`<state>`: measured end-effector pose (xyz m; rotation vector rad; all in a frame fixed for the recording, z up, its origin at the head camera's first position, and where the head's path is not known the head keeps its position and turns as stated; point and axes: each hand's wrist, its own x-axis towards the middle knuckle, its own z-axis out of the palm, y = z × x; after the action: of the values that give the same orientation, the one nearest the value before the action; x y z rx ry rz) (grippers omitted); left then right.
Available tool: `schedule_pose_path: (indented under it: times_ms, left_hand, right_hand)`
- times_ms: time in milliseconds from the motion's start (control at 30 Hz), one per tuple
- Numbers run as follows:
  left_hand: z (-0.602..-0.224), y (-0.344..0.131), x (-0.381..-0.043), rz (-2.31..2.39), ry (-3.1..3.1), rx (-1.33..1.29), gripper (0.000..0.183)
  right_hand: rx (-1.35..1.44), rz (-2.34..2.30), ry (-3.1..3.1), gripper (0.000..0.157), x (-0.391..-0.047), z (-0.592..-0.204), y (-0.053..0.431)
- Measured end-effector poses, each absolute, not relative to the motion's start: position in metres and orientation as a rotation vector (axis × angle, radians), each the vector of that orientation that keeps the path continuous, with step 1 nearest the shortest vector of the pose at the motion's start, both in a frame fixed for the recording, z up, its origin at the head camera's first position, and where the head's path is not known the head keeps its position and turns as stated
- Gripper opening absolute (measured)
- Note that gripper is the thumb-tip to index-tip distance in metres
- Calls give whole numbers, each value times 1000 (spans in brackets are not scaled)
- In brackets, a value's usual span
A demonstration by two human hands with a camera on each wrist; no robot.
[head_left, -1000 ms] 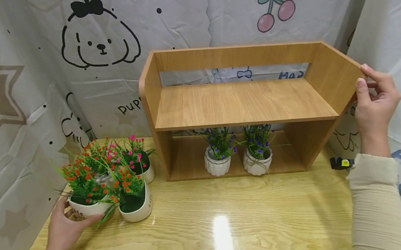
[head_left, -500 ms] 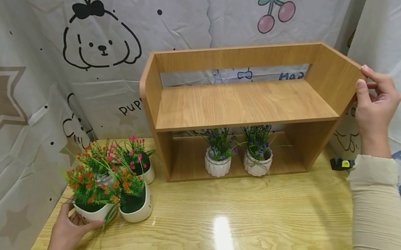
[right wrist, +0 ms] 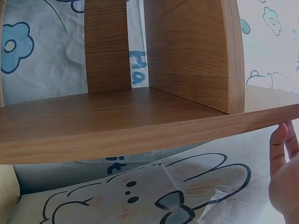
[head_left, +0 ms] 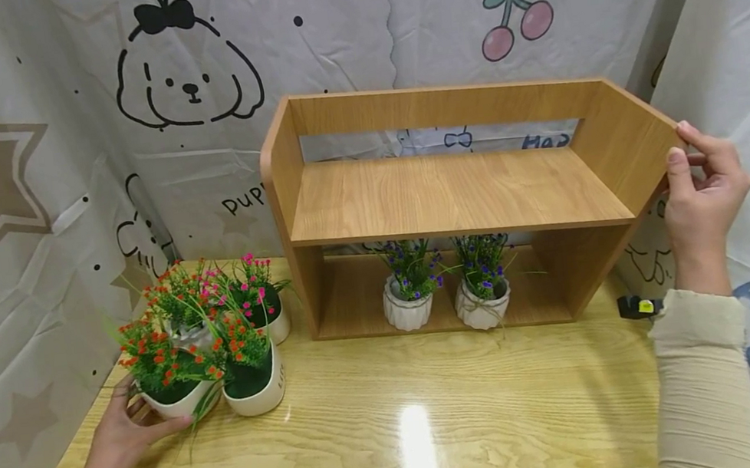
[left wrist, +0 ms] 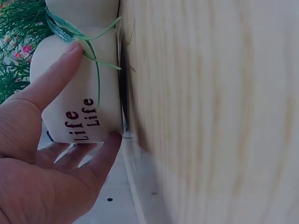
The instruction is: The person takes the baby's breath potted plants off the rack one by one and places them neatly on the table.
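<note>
My left hand (head_left: 120,433) curves round a white pot (left wrist: 70,98) lettered "Life", which holds an orange-flowered artificial plant (head_left: 160,359). In the left wrist view, its thumb lies across the pot's front, by a green leaf blade (left wrist: 98,70), and the fingers are at the pot's side. Close beside it stand a second orange-flowered pot (head_left: 264,389), a pink-flowered pot (head_left: 279,324) and another orange-flowered plant (head_left: 177,295) behind. My right hand (head_left: 708,204) pinches the front edge of the right side panel of a two-tier wooden shelf (head_left: 456,190) with thumb and fingers.
Two white pots with purple-blue flowers, the left pot (head_left: 408,307) and the right pot (head_left: 484,306), stand on the lower tier. A small black object with a yellow patch (head_left: 640,306) lies right of the shelf. Printed curtains (head_left: 340,45) enclose the table (head_left: 505,404).
The pot in my left hand has shifted slightly right, nearer the neighbouring pot, and its flowers have swayed. My right hand and the shelf have stayed put.
</note>
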<state>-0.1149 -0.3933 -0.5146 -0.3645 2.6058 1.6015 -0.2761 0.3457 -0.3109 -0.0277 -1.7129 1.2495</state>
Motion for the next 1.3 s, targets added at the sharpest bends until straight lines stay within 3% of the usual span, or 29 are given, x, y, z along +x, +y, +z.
schedule_pose_path:
  times_ms: [300, 667, 1067, 1300]
  left_hand:
    - [-518, -394, -113, 1685, 2585, -301, 120]
    - [-515, -403, -111, 1740, 2543, -272, 118]
    - [-507, -397, -106, 1604, 2557, -326, 131]
    - [-479, -391, -95, 1666, 2944, -237, 132]
  right_hand:
    - [-22, 1226, -1727, 27, -282, -318, 357]
    - [-20, 1260, -1724, 27, -267, -311, 337]
    - [-14, 1216, -1751, 27, -266, -303, 336]
    - [-19, 1212, -1761, 27, -262, -302, 334]
